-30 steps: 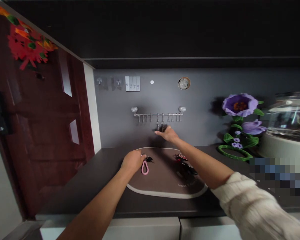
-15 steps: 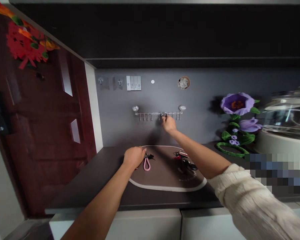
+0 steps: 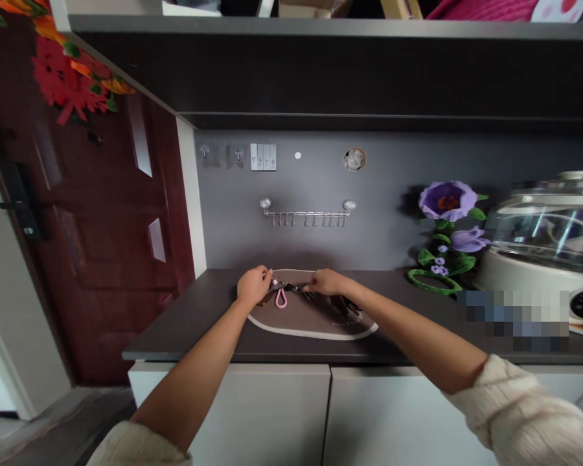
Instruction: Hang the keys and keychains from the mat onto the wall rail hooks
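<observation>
Keys (image 3: 294,288) and pink loop (image 3: 282,305) sat left on a rounded, pale-edged mat (image 3: 304,317); couldn't tell either grip, left hand (image 3: 253,285) or right hand (image 3: 329,283).

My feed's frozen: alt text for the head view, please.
Left hand beside a pink loop and right hand at small key-like items, both at a brown mat. A hooked rail is on the grey wall behind; purple flowers stand at right.
</observation>
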`<state>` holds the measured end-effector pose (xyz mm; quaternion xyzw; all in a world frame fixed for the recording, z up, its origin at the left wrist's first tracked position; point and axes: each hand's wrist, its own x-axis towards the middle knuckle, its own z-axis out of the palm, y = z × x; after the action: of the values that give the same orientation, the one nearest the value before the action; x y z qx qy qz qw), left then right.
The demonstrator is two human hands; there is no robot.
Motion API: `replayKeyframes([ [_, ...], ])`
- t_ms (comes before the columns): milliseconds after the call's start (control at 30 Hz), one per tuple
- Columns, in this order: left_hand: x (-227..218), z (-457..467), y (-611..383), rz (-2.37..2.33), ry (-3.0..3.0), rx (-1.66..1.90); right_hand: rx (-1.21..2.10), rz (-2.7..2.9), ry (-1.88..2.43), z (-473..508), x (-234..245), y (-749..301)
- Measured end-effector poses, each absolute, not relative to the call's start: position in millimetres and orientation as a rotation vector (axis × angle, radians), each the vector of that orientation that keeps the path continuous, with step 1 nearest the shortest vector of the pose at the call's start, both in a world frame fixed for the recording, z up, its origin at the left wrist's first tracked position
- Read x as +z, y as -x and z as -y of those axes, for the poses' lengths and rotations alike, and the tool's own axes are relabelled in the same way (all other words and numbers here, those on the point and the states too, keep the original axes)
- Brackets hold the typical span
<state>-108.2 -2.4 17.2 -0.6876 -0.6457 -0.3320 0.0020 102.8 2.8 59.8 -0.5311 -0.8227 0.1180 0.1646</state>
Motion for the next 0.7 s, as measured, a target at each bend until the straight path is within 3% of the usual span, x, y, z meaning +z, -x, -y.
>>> replayKeyframes([
  [200,28.8,7.0,106.7,1.912,2.329,-1.685,0.506,2.48,1.341,13.9,93.1,-118.4],
  [433,97.5,46.8,88.1,1.493,3.413,-1.883,1.437,2.078,1.067,49.1,129.3,-121.2],
  [567,111.9,48.4,79.5,1.494,3.504,-2.146,1.487,1.723,0.879,48.9,123.4,-123.6],
  [700,91.5,39.1,80.3,1.8,3.368,-2.283,1.471,1.553,0.872,42.9,99.0,-130.5],
])
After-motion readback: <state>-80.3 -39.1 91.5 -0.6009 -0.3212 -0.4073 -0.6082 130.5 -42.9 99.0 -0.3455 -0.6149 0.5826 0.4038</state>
